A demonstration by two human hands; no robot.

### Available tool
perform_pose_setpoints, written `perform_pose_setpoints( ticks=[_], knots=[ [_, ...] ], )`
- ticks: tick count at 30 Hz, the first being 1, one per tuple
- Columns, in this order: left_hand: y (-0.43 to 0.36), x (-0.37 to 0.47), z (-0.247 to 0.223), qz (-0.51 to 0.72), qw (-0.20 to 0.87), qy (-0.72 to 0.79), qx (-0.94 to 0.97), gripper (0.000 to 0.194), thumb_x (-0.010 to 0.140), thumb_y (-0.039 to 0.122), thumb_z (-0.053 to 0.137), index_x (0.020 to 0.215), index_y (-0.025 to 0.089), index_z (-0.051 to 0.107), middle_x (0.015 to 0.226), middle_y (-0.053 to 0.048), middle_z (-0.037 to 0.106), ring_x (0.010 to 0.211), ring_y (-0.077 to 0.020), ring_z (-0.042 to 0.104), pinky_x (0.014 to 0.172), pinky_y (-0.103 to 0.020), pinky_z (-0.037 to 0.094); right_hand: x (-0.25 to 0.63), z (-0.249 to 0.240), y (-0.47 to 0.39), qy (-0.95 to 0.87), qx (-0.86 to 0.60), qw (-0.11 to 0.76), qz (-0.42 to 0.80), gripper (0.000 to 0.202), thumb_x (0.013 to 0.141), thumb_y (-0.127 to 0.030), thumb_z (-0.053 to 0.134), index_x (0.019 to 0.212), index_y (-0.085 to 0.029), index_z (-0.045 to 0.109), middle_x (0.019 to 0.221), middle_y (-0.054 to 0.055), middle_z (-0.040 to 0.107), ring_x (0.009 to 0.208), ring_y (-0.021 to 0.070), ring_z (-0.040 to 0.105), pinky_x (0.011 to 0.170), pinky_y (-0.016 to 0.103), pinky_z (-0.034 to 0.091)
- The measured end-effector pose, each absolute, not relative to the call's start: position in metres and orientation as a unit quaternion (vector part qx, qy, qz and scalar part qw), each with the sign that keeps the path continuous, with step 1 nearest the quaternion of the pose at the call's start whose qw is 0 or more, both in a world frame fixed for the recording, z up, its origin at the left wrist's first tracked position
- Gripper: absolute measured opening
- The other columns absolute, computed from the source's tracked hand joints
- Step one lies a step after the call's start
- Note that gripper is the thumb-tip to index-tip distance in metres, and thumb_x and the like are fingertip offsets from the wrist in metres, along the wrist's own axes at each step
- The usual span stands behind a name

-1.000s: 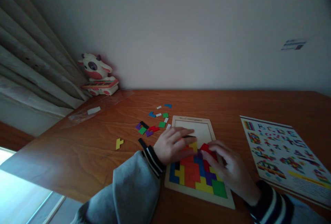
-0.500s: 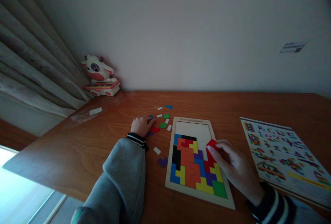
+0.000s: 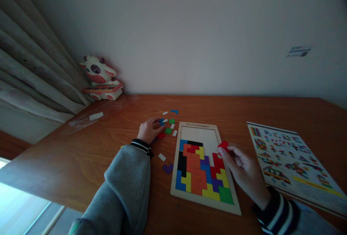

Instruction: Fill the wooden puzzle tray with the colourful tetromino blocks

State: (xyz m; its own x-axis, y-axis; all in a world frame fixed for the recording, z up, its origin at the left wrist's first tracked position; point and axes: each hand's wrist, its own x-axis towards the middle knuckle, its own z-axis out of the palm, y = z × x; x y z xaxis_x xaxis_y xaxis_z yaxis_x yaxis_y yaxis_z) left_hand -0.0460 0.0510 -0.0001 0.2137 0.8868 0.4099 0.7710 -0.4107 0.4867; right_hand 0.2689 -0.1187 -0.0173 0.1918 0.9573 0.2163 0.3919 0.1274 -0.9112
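My right hand [image 3: 240, 166] pinches a red puzzle piece [image 3: 223, 144] between thumb and fingers, just above the right rim of the wooden puzzle board [image 3: 199, 201]. Fitted pieces fill the lower part of the board, among them a red piece [image 3: 217, 164] below my fingertips, a green square [image 3: 226, 195] and several orange pieces [image 3: 195, 170]. To the left of the board, my left hand [image 3: 150, 130] reaches over loose pieces with thumb and fingers apart. A blue piece [image 3: 162, 122] lies at its fingertips, and a red piece [image 3: 161, 135] is partly under the hand.
Small white pieces [image 3: 162, 157], green pieces [image 3: 168, 131] and a purple piece [image 3: 167, 169] lie left of the board. A printed pattern sheet [image 3: 291, 162] lies on the right. A toy cow with a keyboard [image 3: 101, 79] stands at the back left, near a clear plastic bag [image 3: 81, 122].
My right hand has lifted the red piece slightly up and rightward, uncovering the red piece in the board. My left thumb and fingers have shifted around the blue piece. The view has turned slightly.
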Motion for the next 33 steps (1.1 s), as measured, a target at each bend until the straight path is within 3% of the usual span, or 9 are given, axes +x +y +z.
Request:
perform_pose_setpoints(
  ticks=[6,11,17,25,30,33],
  knots=[
    [0.013,-0.003,0.009,0.433,0.095,0.303,0.844,0.032,0.084,0.036,0.075,0.111,0.020,0.066,0.111,-0.007,0.073,0.103,-0.0205,0.070,0.094,-0.035,0.057,0.264,-0.019,-0.118,-0.542,-0.580,0.536,0.287,0.046,0.088,-0.050,0.064,0.124,-0.024,0.053,0.100,0.008,0.074,0.078,0.0201,0.072,0.062,0.030,0.060],
    [-0.026,0.034,0.008,0.430,0.080,0.136,0.889,0.040,0.087,0.032,0.073,0.122,0.019,0.060,0.111,-0.009,0.073,0.102,-0.0196,0.070,0.089,-0.033,0.059,0.263,-0.015,-0.122,-0.667,-0.544,0.462,0.215,0.013,0.095,-0.035,0.056,0.101,-0.025,0.063,0.084,0.003,0.071,0.064,0.0151,0.067,0.058,0.026,0.056],
    [-0.045,0.047,0.009,0.417,0.059,0.032,0.906,0.046,0.090,0.028,0.069,0.132,0.017,0.052,0.113,-0.011,0.073,0.108,-0.0206,0.069,0.095,-0.034,0.057,0.259,-0.007,-0.127,-0.753,-0.456,0.444,0.170,0.016,0.094,-0.027,0.057,0.109,-0.025,0.062,0.103,0.006,0.072,0.093,0.0190,0.070,0.080,0.028,0.058],
    [-0.048,0.048,0.011,0.401,0.086,0.080,0.909,0.047,0.092,0.039,0.066,0.133,0.019,0.053,0.134,-0.016,0.061,0.127,-0.0261,0.057,0.104,-0.040,0.053,0.260,-0.003,-0.130,-0.733,-0.473,0.433,0.226,0.009,0.096,-0.027,0.054,0.097,-0.024,0.062,0.081,0.000,0.069,0.071,0.0145,0.066,0.068,0.025,0.054],
    [-0.046,0.048,0.007,0.377,0.101,0.021,0.921,0.049,0.093,0.034,0.067,0.136,0.017,0.052,0.127,-0.015,0.067,0.120,-0.0240,0.063,0.105,-0.038,0.052,0.259,0.003,-0.133,-0.755,-0.439,0.423,0.241,0.011,0.096,-0.028,0.052,0.088,-0.022,0.058,0.078,0.001,0.065,0.068,0.0135,0.064,0.065,0.024,0.051],
    [-0.047,0.048,0.008,0.389,0.169,0.023,0.905,0.049,0.090,0.037,0.070,0.132,0.017,0.057,0.120,-0.015,0.070,0.112,-0.0230,0.067,0.100,-0.037,0.055,0.257,0.004,-0.133,-0.765,-0.435,0.411,0.237,0.010,0.095,-0.026,0.053,0.088,-0.023,0.059,0.073,-0.001,0.064,0.065,0.0127,0.063,0.062,0.023,0.050]
  ],
)
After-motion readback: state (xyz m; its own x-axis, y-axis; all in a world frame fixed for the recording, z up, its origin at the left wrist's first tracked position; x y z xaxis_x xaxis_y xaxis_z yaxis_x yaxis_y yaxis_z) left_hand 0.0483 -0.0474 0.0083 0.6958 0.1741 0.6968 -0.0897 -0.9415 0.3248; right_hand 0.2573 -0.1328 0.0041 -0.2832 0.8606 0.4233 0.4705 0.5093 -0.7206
